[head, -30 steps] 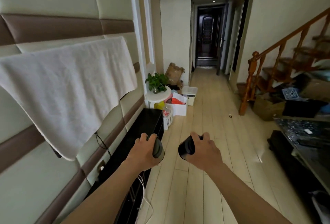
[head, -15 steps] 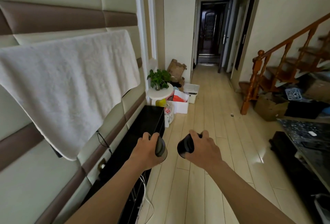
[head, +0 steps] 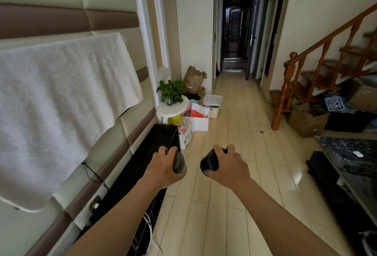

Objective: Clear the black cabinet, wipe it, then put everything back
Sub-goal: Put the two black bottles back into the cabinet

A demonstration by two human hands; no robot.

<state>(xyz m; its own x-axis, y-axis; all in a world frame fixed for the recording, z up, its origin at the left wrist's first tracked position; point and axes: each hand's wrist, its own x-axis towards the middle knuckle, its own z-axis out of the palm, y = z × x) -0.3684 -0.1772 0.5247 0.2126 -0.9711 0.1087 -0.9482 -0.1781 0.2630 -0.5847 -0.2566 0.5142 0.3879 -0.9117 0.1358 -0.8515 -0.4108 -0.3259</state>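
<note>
Both hands sit a touch higher in the frame than half a second ago, and the white cloth (head: 61, 102) and potted plant (head: 171, 90) have slid slightly toward the left edge. The grips look unchanged.

Fingers (head: 162, 150) of the left hand (head: 163, 167) curl over a dark grey rounded object (head: 179, 161), clasping it at centre frame. Fingers (head: 230, 149) of the right hand (head: 228, 166) wrap round a black rounded object (head: 209, 161), whose round end faces left. The two objects are near each other but apart. Both forearms run in from the bottom edge.

Behind the left hand lies the black cabinet (head: 157, 139), a long, low, glossy unit along the left wall, reaching from the bottom of the frame up to the centre. The left hand overlaps its floor-side edge in the picture. White cables (head: 151, 233) hang at its front, lower centre.

The cloth drapes over the padded wall at upper left, with dark cables (head: 91, 172) below it. Past the cabinet's far end, the plant stands on a round white stand (head: 173, 109), beside a white box (head: 201, 122) of papers. Pale wooden floor (head: 234, 204) fills the middle. A wooden staircase (head: 326, 51) rises at upper right, and a dark glass-topped table (head: 346, 153) sits at the right edge.
</note>
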